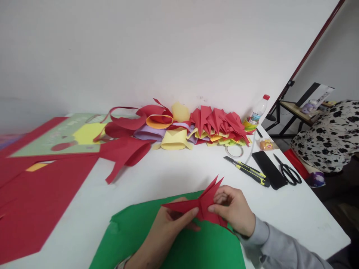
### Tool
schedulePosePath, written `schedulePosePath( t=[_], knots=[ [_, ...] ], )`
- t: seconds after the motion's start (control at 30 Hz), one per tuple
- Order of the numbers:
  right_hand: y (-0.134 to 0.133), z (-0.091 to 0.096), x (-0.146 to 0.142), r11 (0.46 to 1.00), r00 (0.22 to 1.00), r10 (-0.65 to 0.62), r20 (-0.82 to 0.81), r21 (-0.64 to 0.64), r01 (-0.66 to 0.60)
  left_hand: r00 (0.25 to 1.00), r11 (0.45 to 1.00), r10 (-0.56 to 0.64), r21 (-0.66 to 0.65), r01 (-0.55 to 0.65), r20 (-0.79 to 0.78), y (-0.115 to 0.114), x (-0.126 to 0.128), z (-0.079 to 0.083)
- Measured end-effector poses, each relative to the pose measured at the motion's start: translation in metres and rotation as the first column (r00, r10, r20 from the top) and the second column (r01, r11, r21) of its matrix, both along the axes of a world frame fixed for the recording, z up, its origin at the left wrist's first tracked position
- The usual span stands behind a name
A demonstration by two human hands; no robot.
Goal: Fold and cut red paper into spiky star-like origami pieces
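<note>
Between my two hands is a red folded paper piece (206,204) with several sharp points, two of them sticking up and one reaching left. My left hand (175,222) pinches its left part, thumb on the near face and the other fingers partly hidden behind. On the right side, my right hand (234,209) grips the paper between thumb and bent fingers. Both hands are just above a green sheet (131,228) on the white table.
Folded red paper shapes (215,119), a yellow paper roll (175,139) and a bottle (256,114) line the wall. A utility knife (248,172), black case (269,170), scissors (288,172) and tape roll (234,151) lie right. Red sheets (50,201) cover the left. Someone in floral fabric (331,134) is beyond the table.
</note>
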State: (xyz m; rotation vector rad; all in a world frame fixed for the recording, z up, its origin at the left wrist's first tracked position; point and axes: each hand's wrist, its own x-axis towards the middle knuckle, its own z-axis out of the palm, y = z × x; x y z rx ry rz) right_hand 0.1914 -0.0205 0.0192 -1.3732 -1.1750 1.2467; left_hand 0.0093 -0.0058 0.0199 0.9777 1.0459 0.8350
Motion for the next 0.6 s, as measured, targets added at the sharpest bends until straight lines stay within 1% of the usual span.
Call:
schedulePosePath(
  t=[0.07,0.1,0.13,0.17,0.2,0.23,0.27,0.3,0.33,0.37,0.4,0.47,0.53,0.6],
  knots=[
    [0.005,-0.005,0.003,0.996,0.999,0.005,-0.041,-0.091,-0.009,0.995,0.996,0.081,0.049,-0.078,-0.066,0.006,-0.006,0.0],
    [0.007,-0.006,0.005,0.992,0.999,0.015,-0.031,-0.125,-0.018,0.984,0.986,0.138,0.113,-0.125,-0.114,0.009,-0.01,0.0],
    [0.008,-0.008,0.006,0.988,1.0,0.028,-0.005,-0.152,-0.028,0.961,0.959,0.221,0.215,-0.183,-0.164,0.013,-0.014,0.0],
    [0.008,-0.01,0.008,0.984,0.999,0.044,0.032,-0.172,-0.038,0.923,0.908,0.316,0.353,-0.226,-0.222,0.016,-0.017,-0.001],
    [0.008,-0.011,0.009,0.983,0.995,0.064,0.079,-0.179,-0.049,0.874,0.827,0.388,0.529,-0.191,-0.292,0.018,-0.019,-0.002],
    [0.008,-0.012,0.009,0.984,0.987,0.085,0.134,-0.168,-0.062,0.837,0.714,0.428,0.695,-0.082,-0.34,0.019,-0.02,-0.003],
    [0.007,-0.012,0.009,0.987,0.975,0.104,0.196,-0.139,-0.078,0.824,0.593,0.415,0.801,0.077,-0.386,0.019,-0.02,-0.006],
    [0.006,-0.012,0.009,0.99,0.959,0.119,0.258,-0.1,-0.096,0.821,0.508,0.365,0.833,0.22,-0.44,0.017,-0.019,-0.008],
    [0.005,-0.011,0.008,0.991,0.941,0.132,0.313,-0.062,-0.119,0.808,0.447,0.331,0.835,0.321,-0.488,0.015,-0.016,-0.011],
    [0.005,-0.01,0.008,0.989,0.923,0.144,0.357,-0.03,-0.142,0.789,0.409,0.303,0.821,0.398,-0.534,0.012,-0.013,-0.014],
    [0.005,-0.009,0.009,0.987,0.908,0.152,0.391,-0.003,-0.164,0.769,0.402,0.283,0.799,0.447,-0.573,0.009,-0.01,-0.017],
    [0.007,-0.005,0.012,0.978,0.889,0.177,0.423,0.022,-0.205,0.74,0.427,0.259,0.761,0.489,-0.621,0.006,-0.005,-0.021],
    [0.01,-0.002,0.019,0.975,0.887,0.185,0.422,0.033,-0.219,0.734,0.469,0.228,0.733,0.493,-0.639,0.005,-0.003,-0.025],
    [0.013,0.0,0.029,0.982,0.913,0.16,0.377,0.037,-0.187,0.731,0.49,0.216,0.72,0.492,-0.647,0.006,-0.004,-0.027]
  ],
)
